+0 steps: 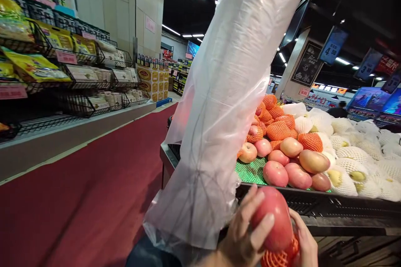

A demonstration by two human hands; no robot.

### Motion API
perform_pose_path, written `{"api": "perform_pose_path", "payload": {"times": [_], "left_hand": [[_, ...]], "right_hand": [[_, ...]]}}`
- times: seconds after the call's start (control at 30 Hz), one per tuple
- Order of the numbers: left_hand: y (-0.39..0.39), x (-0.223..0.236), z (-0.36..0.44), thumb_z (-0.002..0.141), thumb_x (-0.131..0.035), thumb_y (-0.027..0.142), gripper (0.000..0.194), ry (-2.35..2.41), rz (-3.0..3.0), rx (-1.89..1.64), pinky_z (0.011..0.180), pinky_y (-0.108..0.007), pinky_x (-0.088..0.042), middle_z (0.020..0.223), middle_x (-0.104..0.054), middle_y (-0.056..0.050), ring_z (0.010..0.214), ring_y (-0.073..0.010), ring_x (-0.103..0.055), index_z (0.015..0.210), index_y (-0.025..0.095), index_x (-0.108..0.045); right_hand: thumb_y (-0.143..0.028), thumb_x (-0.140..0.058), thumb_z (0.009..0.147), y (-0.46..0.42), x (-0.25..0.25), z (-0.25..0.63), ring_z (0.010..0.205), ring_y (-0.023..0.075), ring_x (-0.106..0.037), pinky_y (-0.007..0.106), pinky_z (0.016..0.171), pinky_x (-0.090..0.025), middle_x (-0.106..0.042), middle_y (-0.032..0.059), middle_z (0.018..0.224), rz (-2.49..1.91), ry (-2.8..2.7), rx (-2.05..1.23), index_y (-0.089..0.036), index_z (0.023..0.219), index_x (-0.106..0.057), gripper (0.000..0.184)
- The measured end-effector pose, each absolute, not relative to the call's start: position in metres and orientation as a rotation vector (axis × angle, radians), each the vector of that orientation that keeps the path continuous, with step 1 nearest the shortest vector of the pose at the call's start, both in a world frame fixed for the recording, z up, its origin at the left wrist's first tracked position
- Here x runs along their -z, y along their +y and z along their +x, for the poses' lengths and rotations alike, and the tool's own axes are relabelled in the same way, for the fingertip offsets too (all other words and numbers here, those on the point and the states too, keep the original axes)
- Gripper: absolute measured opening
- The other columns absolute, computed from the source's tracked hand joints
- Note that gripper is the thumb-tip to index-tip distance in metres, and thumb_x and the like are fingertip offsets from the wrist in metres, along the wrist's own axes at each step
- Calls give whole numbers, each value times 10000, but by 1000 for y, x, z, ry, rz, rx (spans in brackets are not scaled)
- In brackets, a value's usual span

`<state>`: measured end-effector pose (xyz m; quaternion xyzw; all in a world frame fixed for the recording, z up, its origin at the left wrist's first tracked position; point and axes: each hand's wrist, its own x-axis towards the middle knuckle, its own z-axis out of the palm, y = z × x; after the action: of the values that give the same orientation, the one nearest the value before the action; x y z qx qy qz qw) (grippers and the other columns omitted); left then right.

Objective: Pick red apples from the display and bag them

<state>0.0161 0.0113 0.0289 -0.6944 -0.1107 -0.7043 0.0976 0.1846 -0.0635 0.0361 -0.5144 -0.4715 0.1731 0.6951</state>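
Note:
At the bottom right, a red apple (pixel 273 219) is held up between my two hands. An orange foam net (pixel 277 256) is gathered around its lower end, leaving the upper part bare. My left hand (pixel 246 227) has its fingers closed on the apple's left side and is slightly blurred. On the other side, my right hand (pixel 303 238) curls around the apple and net, its fingers partly hidden. Several bare apples (pixel 300 175) lie just beyond, on a green mat (pixel 251 171) in the display bin.
A long roll of clear plastic bags (pixel 232 91) hangs close in front, hiding the bin's left part. Apples in orange nets (pixel 280 129) and white-netted fruit (pixel 354 150) fill the bin behind its black edge (pixel 313 200). Left are a red floor (pixel 94 183) and snack shelves (pixel 78 56).

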Motion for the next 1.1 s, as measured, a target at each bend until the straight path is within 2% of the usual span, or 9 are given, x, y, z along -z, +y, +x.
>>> {"api": "perform_pose_path", "payload": {"times": [0.07,0.13,0.23,0.33,0.5,0.6,0.7,0.9,1.1], "left_hand": [[23,-56,29,893,-745,57,607,-395,-2013,2215,1202,-507,-593,1635,-534,-275,1605,-358,-484,1427,174,-481],[34,-76,37,881,-770,67,668,-473,-2000,2262,1190,-519,-598,1578,-565,-313,1558,-354,-550,1452,149,-433],[51,-91,42,874,-799,124,707,-584,-1993,2205,1126,-547,-643,1481,-631,-298,1460,-387,-641,1476,132,-430],[62,-97,40,877,-816,128,797,-735,-2005,2141,1163,-522,-625,1495,-637,-265,1434,-378,-661,1570,126,-421],[65,-100,37,1015,-725,234,673,-774,-1990,2227,1191,-497,-607,1532,-639,-244,1486,-342,-625,1611,141,-425],[67,-94,36,1085,-633,305,591,-653,-1958,2280,1204,-472,-598,1533,-650,-226,1505,-314,-612,1613,142,-422],[70,-86,34,1133,-541,295,494,-474,-1984,2222,1232,-423,-574,1503,-679,-209,1494,-272,-626,1593,153,-432],[71,-80,35,1112,-592,244,534,-466,-1975,2169,1267,-457,-535,1476,-699,-230,1559,-303,-551,1602,144,-404],[68,-75,33,1170,-449,309,548,-437,-2028,2128,1282,-410,-523,1535,-670,-217,1652,-221,-410,1681,152,-329]], "right_hand": [[-683,-678,955,-56,-51,182,630,217,-656,297,601,-538,-731,67,784,-1162,-1098,-332,-227,1061,-868,506],[-682,-667,975,-52,-61,176,591,190,-603,280,589,-488,-680,38,716,-1228,-1096,-233,-223,1062,-862,506],[-738,-653,957,-47,-72,164,674,211,-640,295,655,-491,-700,48,753,-1315,-1148,-105,-214,905,-841,559],[-805,-652,919,-36,-87,155,766,237,-678,314,731,-497,-706,53,769,-1431,-1300,-178,-209,807,-776,618],[-852,-697,836,-17,-117,148,563,176,-525,306,607,-427,-568,-48,632,-1510,-1375,-175,-208,1039,-646,677],[-837,-800,741,-14,-124,144,803,250,-710,361,764,-559,-748,37,952,-1474,-1396,-46,-199,1366,-551,928],[-871,-845,660,-12,-124,142,1172,373,-736,497,969,-594,-720,156,1384,-1469,-1396,44,-235,1523,-505,1125],[-820,-935,605,-5,-118,141,1151,375,-750,508,981,-619,-745,137,1362,-1351,-1368,77,-254,1465,-604,1082],[-768,-980,580,-3,-113,148,1287,398,-698,545,1063,-602,-680,157,1474,-1320,-1407,70,-247,1523,-561,1155]]}}
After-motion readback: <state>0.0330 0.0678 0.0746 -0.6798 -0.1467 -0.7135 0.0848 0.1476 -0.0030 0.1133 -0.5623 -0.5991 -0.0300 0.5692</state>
